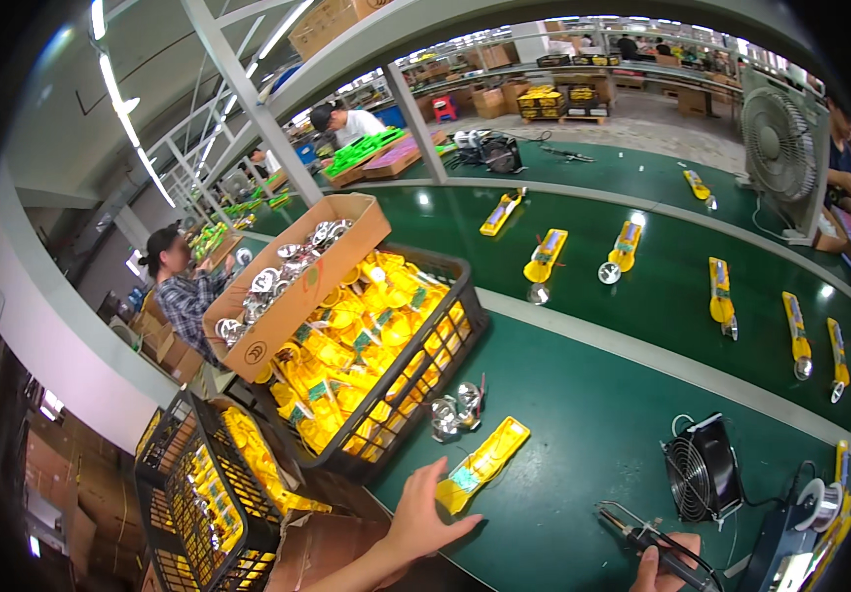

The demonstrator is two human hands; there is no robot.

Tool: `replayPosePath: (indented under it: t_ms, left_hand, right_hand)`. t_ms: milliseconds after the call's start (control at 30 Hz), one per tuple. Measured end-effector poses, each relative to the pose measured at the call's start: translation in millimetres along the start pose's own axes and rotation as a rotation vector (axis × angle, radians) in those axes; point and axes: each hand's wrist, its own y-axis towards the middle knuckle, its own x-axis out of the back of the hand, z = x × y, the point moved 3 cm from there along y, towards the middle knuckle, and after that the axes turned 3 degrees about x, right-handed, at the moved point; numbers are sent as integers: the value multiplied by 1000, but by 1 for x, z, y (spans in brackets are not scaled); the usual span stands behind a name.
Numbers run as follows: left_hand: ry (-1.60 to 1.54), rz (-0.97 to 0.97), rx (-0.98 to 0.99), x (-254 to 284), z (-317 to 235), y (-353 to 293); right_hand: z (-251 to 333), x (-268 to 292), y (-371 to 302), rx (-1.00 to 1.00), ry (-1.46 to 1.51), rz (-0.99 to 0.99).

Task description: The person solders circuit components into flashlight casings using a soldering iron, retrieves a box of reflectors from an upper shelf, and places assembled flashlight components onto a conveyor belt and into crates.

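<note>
A yellow plastic flashlight housing (489, 456) with a small green circuit board lies on the green bench in front of me. My left hand (427, 518) is at its near end, thumb and fingers spread around it; whether they touch it I cannot tell. At the lower right, my right hand (664, 567) is closed around the dark handle of a soldering iron (642, 535), its thin metal tip pointing up and left. Just beyond the housing sit a few shiny round reflectors (457, 409) with wires.
A black crate (465, 321) full of yellow housings stands at left, a cardboard box (322, 281) of reflectors on it. A small black fan (702, 469) and a solder spool (820, 503) are at right. Housings lie along the green conveyor (662, 311). Another person (184, 286) works at left.
</note>
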Motion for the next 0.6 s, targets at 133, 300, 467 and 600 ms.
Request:
replayPosePath:
  t_ms: [133,300,467,600]
  left_hand:
    - [-201,-9,-6,3,9,5]
    - [-400,-334,266,9,51,47]
    - [-247,-360,255,4,56,67]
    - [-469,-340,234,-7,59,72]
  right_hand:
    - [-2,-1,1,2,-40,6]
    - [-6,-4,-3,-23,-35,-24]
    - [-10,-6,-2,22,-83,-2]
    - [-14,-6,-3,-51,-39,-26]
